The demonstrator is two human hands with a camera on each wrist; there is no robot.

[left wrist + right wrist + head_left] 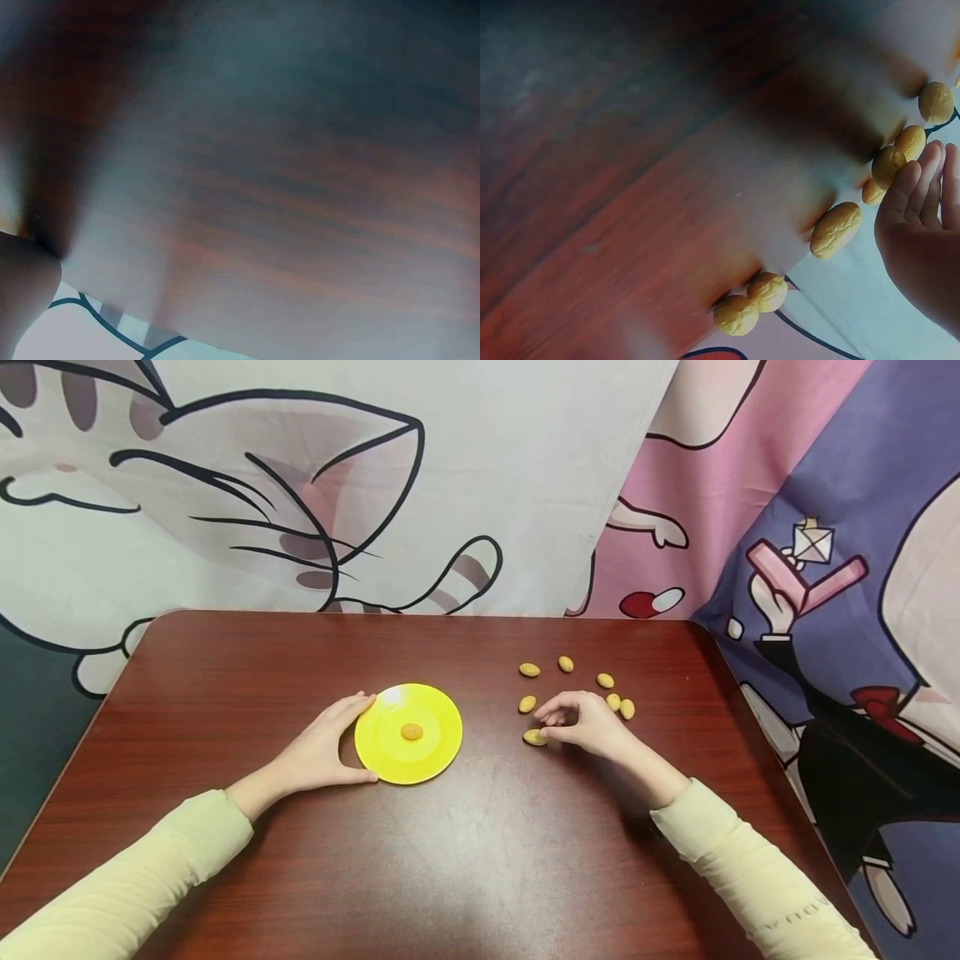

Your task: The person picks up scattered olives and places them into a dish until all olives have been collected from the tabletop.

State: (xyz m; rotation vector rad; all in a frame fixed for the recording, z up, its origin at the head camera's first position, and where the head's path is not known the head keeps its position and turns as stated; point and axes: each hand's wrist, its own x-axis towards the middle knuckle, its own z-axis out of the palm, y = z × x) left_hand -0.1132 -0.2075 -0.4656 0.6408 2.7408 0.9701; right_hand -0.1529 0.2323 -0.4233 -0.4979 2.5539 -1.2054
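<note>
A round yellow plate (381, 762) lies on the table with one small oval yellow piece (412, 732) in its middle. My left hand (318, 747) grips its left rim between thumb and fingers. On the right, my right hand (588, 724) hovers with bent, parted fingers over an oval yellow piece (535, 737); the thumb tip meets or overlaps its right end. In the right wrist view the hand (922, 225) is beside wrinkled yellow pieces (889, 166). Only a dark part of the left hand (26, 292) shows in the left wrist view.
Several more yellow pieces lie behind and around my right hand, among them one at the back (566, 664) and one to its left (527, 703). The brown table (450, 877) ends at the back against cartoon-printed cloth (540, 485), with more cloth at the right.
</note>
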